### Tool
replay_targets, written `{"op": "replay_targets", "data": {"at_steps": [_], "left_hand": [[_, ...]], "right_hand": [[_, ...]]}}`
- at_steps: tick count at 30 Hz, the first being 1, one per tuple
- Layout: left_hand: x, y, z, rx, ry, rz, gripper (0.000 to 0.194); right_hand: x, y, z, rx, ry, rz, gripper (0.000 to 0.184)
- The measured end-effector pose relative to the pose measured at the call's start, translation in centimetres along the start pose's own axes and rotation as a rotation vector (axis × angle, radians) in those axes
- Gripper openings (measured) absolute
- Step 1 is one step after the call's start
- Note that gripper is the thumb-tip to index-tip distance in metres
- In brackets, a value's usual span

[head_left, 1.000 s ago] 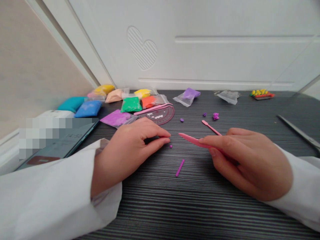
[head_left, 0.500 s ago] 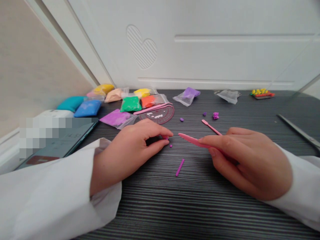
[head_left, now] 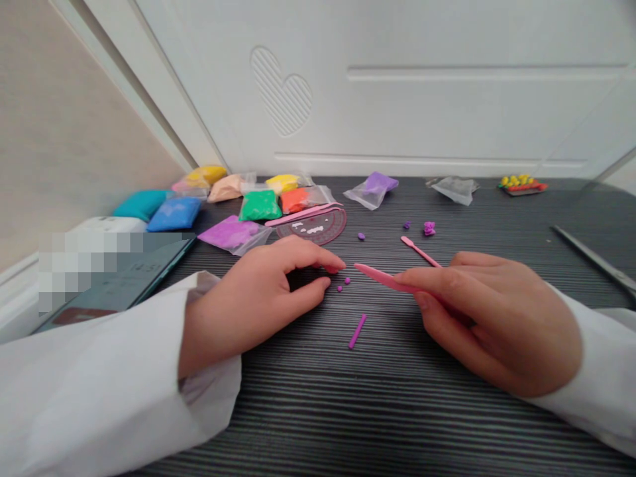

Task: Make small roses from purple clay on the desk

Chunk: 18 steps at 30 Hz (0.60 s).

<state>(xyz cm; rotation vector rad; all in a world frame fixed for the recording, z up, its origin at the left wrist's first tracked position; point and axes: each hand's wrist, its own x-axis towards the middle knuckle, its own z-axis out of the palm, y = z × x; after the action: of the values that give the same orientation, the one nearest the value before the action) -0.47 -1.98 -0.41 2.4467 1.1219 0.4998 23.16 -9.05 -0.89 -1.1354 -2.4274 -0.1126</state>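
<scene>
With the right grip (head_left: 411, 290), pinching a pink knife (head_left: 376, 273); with the left grip (head_left: 334, 274), narrowly parting thumb and finger just beside two magenta balls (head_left: 340, 289). Nearer than both grips, on the table (head_left: 377, 417), can see a stick (head_left: 357, 331). Beyond the left grip, can make out bags (head_left: 260, 205) holding magenta, green, orange, yellow, peach and blue lumps. Farther off, between grips, can spot purple stuff (head_left: 381, 182) partly filling a zip bag (head_left: 366, 195); beyond the right grip, a clear bag (head_left: 456, 190), contents unclear.

Seemingly a home (heart-patterned white panel (head_left: 422, 119)), colourful packets (head_left: 261, 205) on a tabletop (head_left: 397, 411).
</scene>
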Motion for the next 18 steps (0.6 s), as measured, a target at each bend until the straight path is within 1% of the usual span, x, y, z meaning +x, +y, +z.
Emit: {"op": "replay_targets", "data": {"at_steps": [2,5,9,11,13,16,18], "left_hand": [[0.0,0.2,-0.1,0.004,0.029,-0.002,0.018],[0.0,0.6,-0.3,0.025,0.074,0.012,0.016],[-0.2,0.8,-0.4,0.052,0.106,0.103,0.014],[-0.5,1.0,-0.5,0.049,0.128,0.177,0.013],[-1.0,1.3,-0.6,0.017,0.125,0.29,0.015],[-2.0,1.8,-0.4,-0.03,0.051,0.475,0.018],[-2.5,2.0,-0.1,-0.01,0.014,0.537,0.02]], "right_hand": [[0.0,0.0,0.0,0.014,0.005,0.003,0.028],[-0.2,0.1,-0.1,0.044,0.009,-0.036,0.028],[-0.7,-0.2,-0.3,0.043,0.007,-0.143,0.022],[-0.8,-0.6,-0.5,0.015,-0.012,-0.208,0.021],[-0.9,-0.9,-0.6,-0.015,-0.026,-0.254,0.021],[-0.7,-1.3,-0.6,-0.01,-0.024,-0.273,0.018],[-0.5,-1.5,-0.6,-0.001,-0.026,-0.265,0.017]]}}
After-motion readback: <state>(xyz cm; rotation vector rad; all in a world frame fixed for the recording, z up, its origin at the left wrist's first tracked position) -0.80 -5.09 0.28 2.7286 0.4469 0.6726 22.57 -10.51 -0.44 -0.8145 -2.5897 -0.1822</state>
